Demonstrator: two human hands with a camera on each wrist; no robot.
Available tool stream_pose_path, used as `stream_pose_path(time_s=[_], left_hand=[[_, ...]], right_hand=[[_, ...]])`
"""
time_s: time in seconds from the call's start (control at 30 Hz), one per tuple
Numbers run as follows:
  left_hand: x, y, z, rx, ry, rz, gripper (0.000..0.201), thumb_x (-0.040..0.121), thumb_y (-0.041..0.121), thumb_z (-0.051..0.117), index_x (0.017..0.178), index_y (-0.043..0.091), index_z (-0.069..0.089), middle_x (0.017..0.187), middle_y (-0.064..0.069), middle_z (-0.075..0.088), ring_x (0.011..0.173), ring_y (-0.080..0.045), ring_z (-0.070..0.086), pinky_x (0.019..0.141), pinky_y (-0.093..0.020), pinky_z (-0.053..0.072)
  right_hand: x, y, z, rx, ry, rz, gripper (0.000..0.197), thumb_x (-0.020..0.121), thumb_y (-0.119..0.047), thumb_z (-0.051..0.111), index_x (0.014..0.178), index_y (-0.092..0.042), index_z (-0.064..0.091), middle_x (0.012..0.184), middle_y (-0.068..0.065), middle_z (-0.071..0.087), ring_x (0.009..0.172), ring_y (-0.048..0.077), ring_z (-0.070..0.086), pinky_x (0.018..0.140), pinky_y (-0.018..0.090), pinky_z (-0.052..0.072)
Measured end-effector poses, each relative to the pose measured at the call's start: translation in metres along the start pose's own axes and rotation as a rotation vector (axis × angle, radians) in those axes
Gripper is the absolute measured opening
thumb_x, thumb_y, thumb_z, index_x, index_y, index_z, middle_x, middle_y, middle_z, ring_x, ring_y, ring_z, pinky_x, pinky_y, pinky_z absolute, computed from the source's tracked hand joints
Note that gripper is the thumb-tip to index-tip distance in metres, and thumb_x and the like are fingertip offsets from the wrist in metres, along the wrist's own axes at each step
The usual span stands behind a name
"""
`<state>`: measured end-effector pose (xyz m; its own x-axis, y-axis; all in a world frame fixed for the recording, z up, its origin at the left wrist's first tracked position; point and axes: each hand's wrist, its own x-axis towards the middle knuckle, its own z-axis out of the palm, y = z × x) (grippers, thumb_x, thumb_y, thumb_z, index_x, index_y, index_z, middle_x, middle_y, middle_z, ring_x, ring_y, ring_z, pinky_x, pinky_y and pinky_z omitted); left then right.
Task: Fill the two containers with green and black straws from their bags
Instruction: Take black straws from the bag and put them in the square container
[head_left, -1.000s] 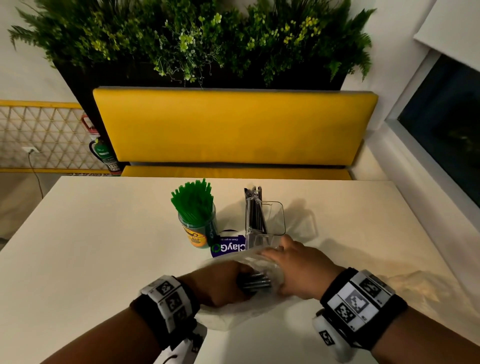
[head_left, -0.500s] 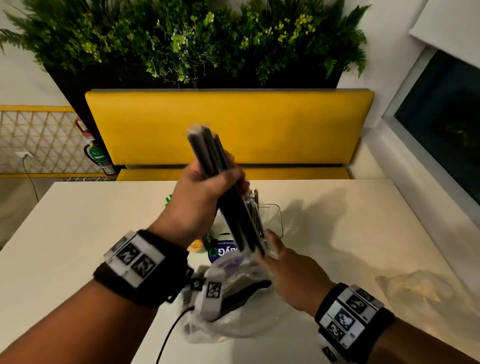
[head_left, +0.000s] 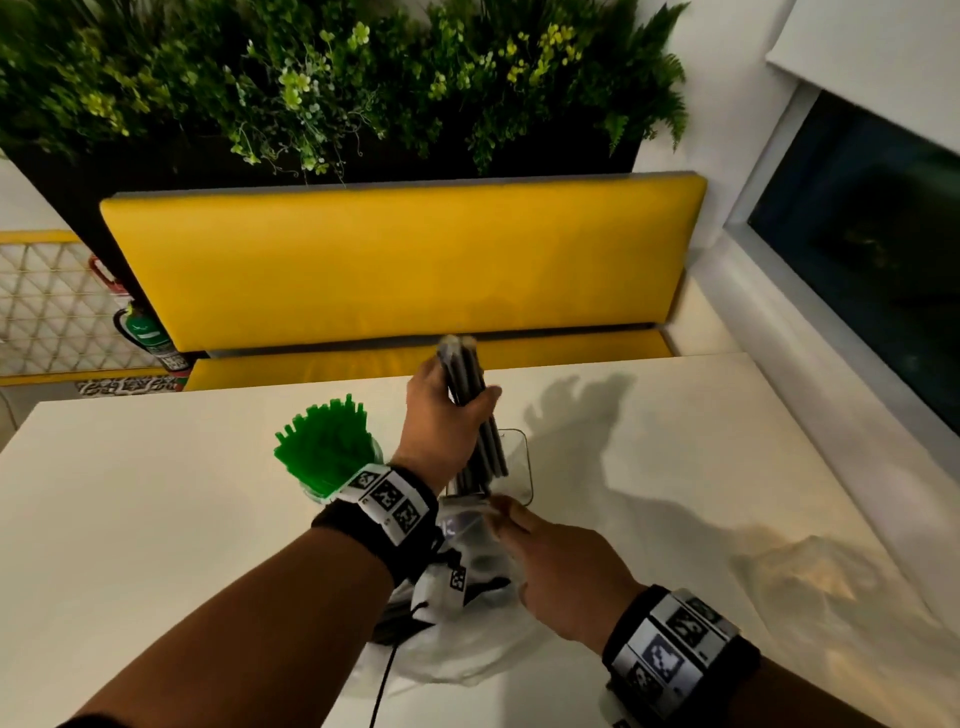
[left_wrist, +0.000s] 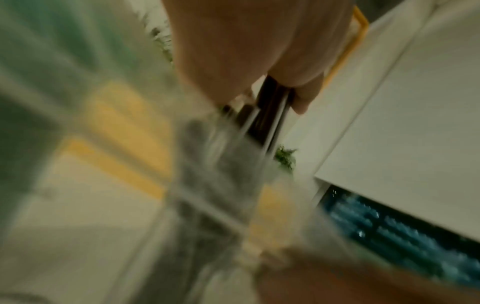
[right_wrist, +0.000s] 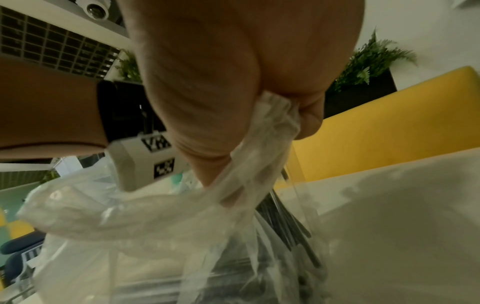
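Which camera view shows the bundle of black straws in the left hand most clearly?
The head view: the black straws appear nearly whole, gripped by the left hand above the clear container. The left wrist view shows only a blurred, short part below the fingers. The right wrist view shows just the lower ends beside the plastic bag.

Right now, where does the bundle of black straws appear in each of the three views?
Head: centre, black straws upright in the left hand, over the clear container.
Left wrist: upper centre, below the fingers, blurred.
Right wrist: lower right, behind the plastic bag.
Shared landmark: the yellow bench.
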<state>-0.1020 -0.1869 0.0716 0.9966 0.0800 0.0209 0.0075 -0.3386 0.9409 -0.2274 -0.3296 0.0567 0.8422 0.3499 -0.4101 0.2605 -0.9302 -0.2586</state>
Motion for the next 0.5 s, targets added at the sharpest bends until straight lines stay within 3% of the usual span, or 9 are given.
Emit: stream_pose_path(time_s=[0.03, 0.1, 0.2, 0.27, 0.33, 0.37, 0.43, 0.5], left_hand=[[0.000, -0.009, 0.002, 0.135, -0.057, 0.007, 0.042, 0.075, 0.047, 0.077, 0.106, 0.022, 0.064, 0.120, -0.004, 0.057, 0.110, -0.025, 0.059, 0.096, -0.045, 0.052], [-0.002, -0.012, 0.003, 0.222, -0.168, -0.025, 0.042, 0.074, 0.038, 0.083, 0.104, 0.030, 0.054, 0.133, -0.007, 0.049, 0.120, -0.031, 0.053, 0.105, -0.049, 0.046], [0.002, -0.007, -0.005, 0.258, -0.361, -0.004, 0.062, 0.072, 0.024, 0.088, 0.117, 0.030, 0.046, 0.133, 0.002, 0.039, 0.124, -0.024, 0.050, 0.105, -0.037, 0.046], [0.006, -0.001, -0.018, 0.297, -0.466, 0.037, 0.091, 0.068, 0.033, 0.090, 0.141, 0.032, 0.035, 0.143, 0.006, 0.029, 0.129, -0.016, 0.042, 0.098, -0.033, 0.046], [0.007, 0.007, -0.032, 0.241, -0.484, 0.038, 0.109, 0.068, 0.043, 0.088, 0.151, 0.041, 0.018, 0.151, 0.010, 0.021, 0.131, -0.009, 0.031, 0.096, -0.033, 0.045], [0.003, 0.010, -0.040, 0.216, -0.451, 0.051, 0.106, 0.070, 0.047, 0.086, 0.151, 0.042, 0.017, 0.152, 0.012, 0.020, 0.131, -0.007, 0.031, 0.097, -0.034, 0.045], [-0.010, 0.013, -0.053, 0.290, -0.315, 0.151, 0.084, 0.075, 0.054, 0.079, 0.142, 0.036, 0.032, 0.145, 0.008, 0.033, 0.125, -0.008, 0.044, 0.091, -0.032, 0.048], [-0.025, 0.011, -0.062, 0.559, -0.273, 0.261, 0.059, 0.078, 0.061, 0.071, 0.122, 0.030, 0.046, 0.119, 0.007, 0.049, 0.096, -0.008, 0.058, 0.074, -0.025, 0.049]], right_hand=[[0.000, 0.001, 0.000, 0.013, -0.003, 0.000, 0.077, 0.091, -0.015, 0.053, 0.155, -0.032, 0.013, 0.164, -0.014, 0.000, 0.105, 0.029, 0.063, 0.082, 0.035, 0.051], [0.002, 0.002, 0.000, 0.027, -0.007, -0.004, 0.074, 0.092, -0.016, 0.052, 0.154, -0.030, 0.015, 0.164, -0.014, -0.002, 0.111, 0.028, 0.061, 0.085, 0.035, 0.050], [0.003, 0.006, -0.002, 0.064, -0.022, -0.014, 0.070, 0.094, -0.018, 0.048, 0.155, -0.031, 0.016, 0.164, -0.013, 0.000, 0.122, 0.026, 0.056, 0.094, 0.036, 0.049], [0.003, 0.007, -0.004, 0.082, -0.033, -0.027, 0.068, 0.094, -0.019, 0.046, 0.154, -0.033, 0.016, 0.164, -0.014, 0.000, 0.125, 0.027, 0.054, 0.097, 0.039, 0.048], [0.003, 0.007, -0.004, 0.086, -0.034, -0.034, 0.068, 0.095, -0.020, 0.046, 0.154, -0.034, 0.015, 0.164, -0.015, -0.001, 0.125, 0.026, 0.053, 0.099, 0.039, 0.048], [0.003, 0.007, -0.005, 0.085, -0.032, -0.033, 0.068, 0.096, -0.021, 0.046, 0.154, -0.034, 0.014, 0.163, -0.017, -0.002, 0.125, 0.026, 0.053, 0.100, 0.038, 0.047], [0.003, 0.006, -0.005, 0.083, -0.030, -0.027, 0.069, 0.095, -0.021, 0.048, 0.154, -0.035, 0.014, 0.163, -0.019, -0.004, 0.125, 0.024, 0.053, 0.101, 0.037, 0.046], [0.004, 0.006, -0.006, 0.087, -0.030, -0.031, 0.071, 0.094, -0.020, 0.049, 0.154, -0.034, 0.014, 0.163, -0.020, -0.004, 0.127, 0.023, 0.052, 0.101, 0.035, 0.046]])
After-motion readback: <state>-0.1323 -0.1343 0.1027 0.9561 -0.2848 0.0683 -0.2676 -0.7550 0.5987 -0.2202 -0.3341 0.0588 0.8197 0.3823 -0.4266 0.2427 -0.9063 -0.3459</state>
